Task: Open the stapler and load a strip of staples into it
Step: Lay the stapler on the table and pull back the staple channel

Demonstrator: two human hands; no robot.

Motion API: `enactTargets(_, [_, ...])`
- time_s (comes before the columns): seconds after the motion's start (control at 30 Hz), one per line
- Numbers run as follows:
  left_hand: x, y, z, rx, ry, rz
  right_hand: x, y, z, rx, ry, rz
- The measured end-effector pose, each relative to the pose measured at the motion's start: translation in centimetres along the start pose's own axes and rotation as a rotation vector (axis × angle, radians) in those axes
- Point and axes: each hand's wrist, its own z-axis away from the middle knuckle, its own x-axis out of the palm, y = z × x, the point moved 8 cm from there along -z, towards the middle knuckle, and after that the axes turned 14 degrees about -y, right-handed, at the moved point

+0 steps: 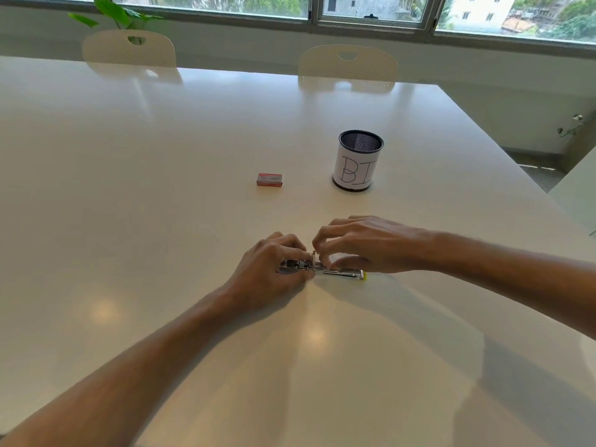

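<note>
Head view: the stapler (pixel 322 270) lies opened flat on the white table (pixel 161 188), its metal parts stretched left to right, with a yellow tip at its right end. Both hands meet over it. The left hand (pixel 274 266) covers the stapler's left half, fingers curled round the metal there and gripping it against the table. The right hand (pixel 361 245) arches over the stapler's middle and right part, its fingertips (pixel 319 250) bent down and pinching at a small upright metal piece near the hinge; the thumb lies low along the stapler's far side. Whether a strip of staples sits between those fingertips cannot be told.

Beyond the stapler, farther from the person and slightly left, lies a small red staple box (pixel 270 179); its print is too small to read. Right of that box, and beyond the right hand, stands a dark mesh pen cup (pixel 359 161) wrapped in white paper with handwritten "BI" visible. Two pale chairs (pixel 129 50) stand at the table's far edge, below a window.
</note>
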Motion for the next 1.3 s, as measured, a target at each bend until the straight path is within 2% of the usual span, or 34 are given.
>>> enactTargets(0.2, [-0.1,-0.1,0.0,0.013,0.006,-0.013,-0.4,-0.3,-0.2,0.000,-0.038,0.012])
enactTargets(0.47, [0.2,-0.3,-0.2,0.063,-0.055,0.016,-0.1,-0.1,-1.9,0.052,-0.238,-0.067])
enactTargets(0.67, [0.4,-0.5,-0.3,0.066,-0.074,0.008,0.0,0.3,-1.4,0.074,-0.189,-0.243])
enactTargets(0.87, [0.5,-0.4,-0.4,0.097,-0.089,0.006,0.6,0.0,-0.9,0.072,-0.171,-0.211])
enactTargets(1.1, [0.5,-0.6,-0.2,0.078,-0.087,0.124,0.8,0.1,0.0,0.096,-0.046,-0.267])
enactTargets(1.3, [0.5,-0.9,-0.2,0.065,-0.123,0.252,0.8,0.1,0.1,0.127,-0.027,-0.288])
